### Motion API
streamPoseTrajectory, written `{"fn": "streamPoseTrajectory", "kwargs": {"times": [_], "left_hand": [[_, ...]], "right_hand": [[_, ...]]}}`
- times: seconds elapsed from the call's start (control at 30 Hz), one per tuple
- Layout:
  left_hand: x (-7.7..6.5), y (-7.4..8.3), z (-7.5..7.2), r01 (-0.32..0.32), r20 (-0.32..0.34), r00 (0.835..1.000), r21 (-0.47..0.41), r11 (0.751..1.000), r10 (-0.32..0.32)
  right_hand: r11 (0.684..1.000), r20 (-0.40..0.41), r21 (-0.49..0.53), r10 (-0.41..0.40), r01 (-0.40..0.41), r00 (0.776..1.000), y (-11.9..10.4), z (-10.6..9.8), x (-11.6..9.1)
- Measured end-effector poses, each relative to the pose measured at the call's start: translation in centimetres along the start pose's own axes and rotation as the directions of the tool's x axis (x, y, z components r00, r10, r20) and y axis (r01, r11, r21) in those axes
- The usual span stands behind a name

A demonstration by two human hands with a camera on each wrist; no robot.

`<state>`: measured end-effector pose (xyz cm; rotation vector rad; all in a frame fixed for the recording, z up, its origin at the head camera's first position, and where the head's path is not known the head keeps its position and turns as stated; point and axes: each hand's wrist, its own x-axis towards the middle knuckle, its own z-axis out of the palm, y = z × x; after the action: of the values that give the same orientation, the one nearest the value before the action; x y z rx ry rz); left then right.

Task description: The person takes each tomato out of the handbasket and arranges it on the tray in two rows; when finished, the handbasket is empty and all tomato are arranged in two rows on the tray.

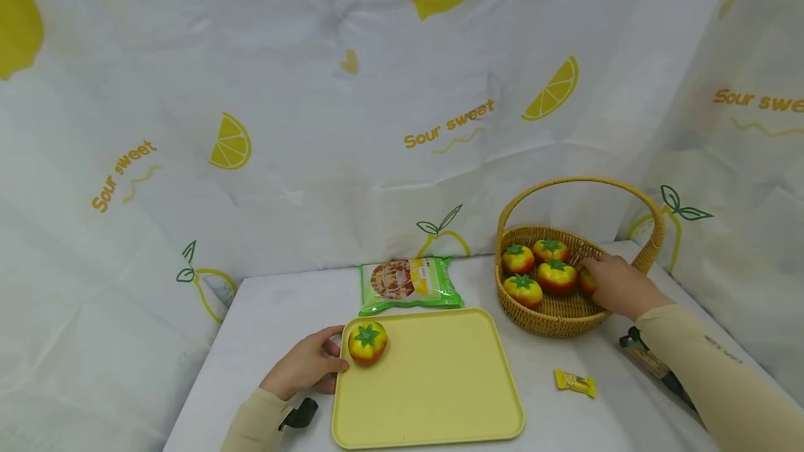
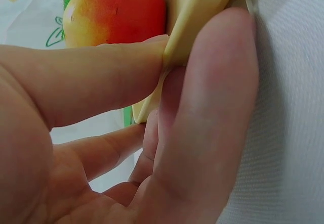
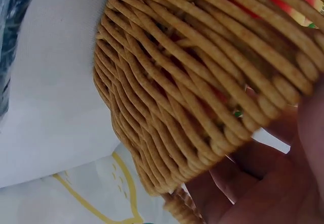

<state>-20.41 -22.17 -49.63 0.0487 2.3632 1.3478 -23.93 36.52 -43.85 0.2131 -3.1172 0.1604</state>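
Note:
My left hand (image 1: 306, 364) pinches the left rim of a yellow tray (image 1: 440, 382), thumb on top and fingers underneath, as the left wrist view shows. Beside that thumb, a yellow-red toy tomato (image 1: 367, 343) with a green star-shaped top sits in the tray's far left corner. My right hand (image 1: 618, 286) reaches over the right rim of a wicker basket (image 1: 549, 326) and grips a toy tomato (image 1: 587, 282) at its right side. Most of that tomato is hidden by the hand and, in the right wrist view, by the basket wall (image 3: 177, 82). Several more toy tomatoes (image 1: 556, 277) lie in the basket.
A green-edged food packet (image 1: 408, 283) lies behind the tray. A small yellow wrapped candy (image 1: 574, 383) is on the white table right of the tray. The basket's tall handle (image 1: 581, 180) arches over it. Beneath the right forearm lies a partly hidden dark object (image 1: 653, 365).

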Motion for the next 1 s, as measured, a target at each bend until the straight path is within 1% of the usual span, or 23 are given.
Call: {"fn": "streamPoseTrajectory", "kwargs": {"times": [0.13,0.23,0.47,0.57,0.7,0.87,1.0], "left_hand": [[-0.1,0.0,-0.1,0.001,-0.003,1.000,0.008,1.000,-0.001],[-0.1,0.0,-0.1,0.000,-0.005,1.000,0.012,1.000,0.000],[0.1,0.0,0.0,-0.007,-0.004,1.000,0.011,1.000,0.007],[0.1,-0.1,0.0,-0.005,-0.009,1.000,0.009,1.000,0.005],[0.1,-0.1,0.0,0.004,-0.012,1.000,0.011,1.000,-0.004],[0.0,0.1,0.0,0.010,-0.014,1.000,0.008,1.000,-0.010],[0.1,0.0,0.1,-0.001,-0.003,1.000,0.002,1.000,0.001]], "right_hand": [[1.000,-0.023,-0.010,-0.007,0.007,1.000,-0.3,-0.5,-0.2],[1.000,-0.031,-0.011,-0.006,0.005,1.000,-0.9,-1.4,-0.7],[1.000,-0.076,-0.012,-0.011,0.010,0.997,-3.1,-3.6,-1.7],[1.000,-0.092,0.018,-0.016,0.017,0.996,-4.9,-4.1,-1.8],[0.994,-0.127,0.085,-0.053,0.064,0.991,-7.8,-4.2,-1.8],[0.969,-0.179,0.187,-0.129,0.162,0.975,-11.6,-3.7,-2.1],[0.951,-0.195,0.237,-0.152,0.197,0.969,-14.5,-2.9,-2.2]]}}
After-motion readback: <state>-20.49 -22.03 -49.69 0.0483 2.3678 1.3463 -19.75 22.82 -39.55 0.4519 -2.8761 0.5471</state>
